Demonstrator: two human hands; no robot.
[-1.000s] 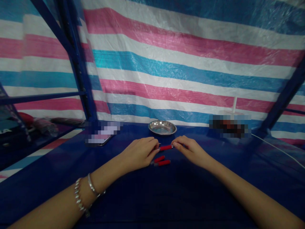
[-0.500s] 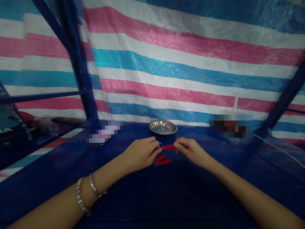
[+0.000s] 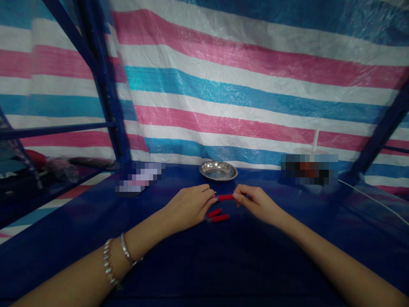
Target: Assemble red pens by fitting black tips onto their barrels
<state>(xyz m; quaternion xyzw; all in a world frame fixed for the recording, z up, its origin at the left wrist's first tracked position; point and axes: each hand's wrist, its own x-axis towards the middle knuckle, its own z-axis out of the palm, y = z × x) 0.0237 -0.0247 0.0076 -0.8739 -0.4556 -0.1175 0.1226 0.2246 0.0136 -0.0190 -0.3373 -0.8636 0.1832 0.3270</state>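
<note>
Between my two hands, just in front of the metal dish, a pen [image 3: 225, 197] with a red section is held level. My left hand [image 3: 192, 205] is closed around its left end, and the fingers hide that part. At the other end, the thumb and fingers of my right hand [image 3: 254, 200] pinch the red tip. Two similar pens lie on the blue table below: an upper red pen [image 3: 214, 213] and a lower red pen [image 3: 220, 218]. Their left ends are clear or dark and lie close to my left hand, partly covered by it.
A shallow round metal dish [image 3: 218, 171] stands behind my hands. A blurred-out flat object [image 3: 139, 180] lies at the left back of the blue table [image 3: 223, 264]. Another blurred object [image 3: 308, 169] with a white cable [image 3: 373, 194] is at the right. Blue metal posts [image 3: 107, 85] and striped sheeting enclose the table.
Both hands stay almost where they were, still holding the pen. My left fingers have shifted very slightly; the two pens on the table have not visibly moved.
</note>
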